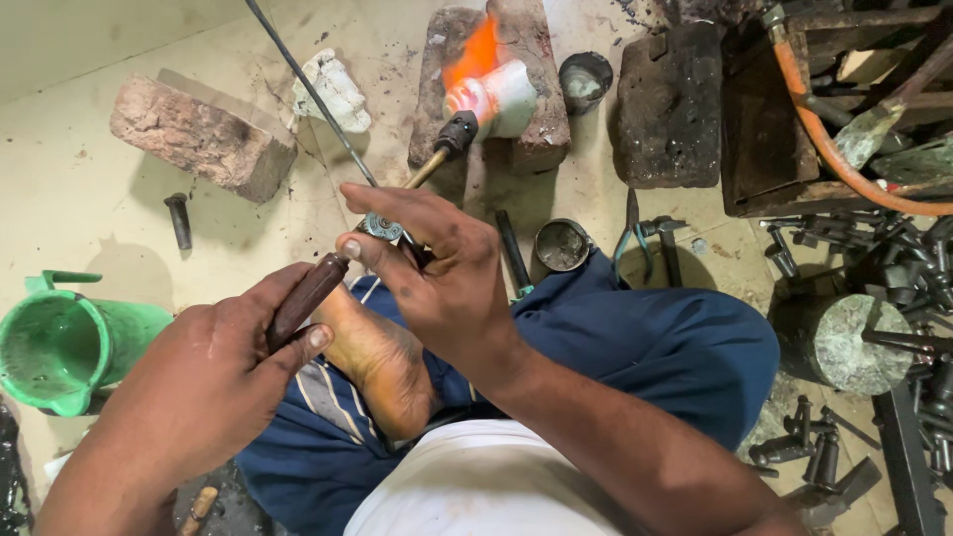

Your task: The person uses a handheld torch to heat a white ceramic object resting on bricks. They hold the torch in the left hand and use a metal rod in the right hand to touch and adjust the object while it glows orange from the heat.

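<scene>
My left hand (213,372) grips the dark brown wooden handle (306,296) of a gas torch. Its brass tube and black nozzle (457,134) point up at a white crucible (508,97) on a scorched brick (526,69), with an orange flame (475,55) licking over it. My right hand (437,268) reaches across to the torch's small metal valve knob (380,226), thumb and forefinger pinched on it. A thin black hose (308,89) runs away from the valve to the top edge. I sit cross-legged with a bare foot (382,367) under the hands.
A loose brick (199,134) and a white lump (336,91) lie at the upper left. A green plastic jug (60,342) stands at left. Two small metal cups (563,243), pliers (635,238), an orange hose (824,139) and several dark metal tools (893,258) crowd the right.
</scene>
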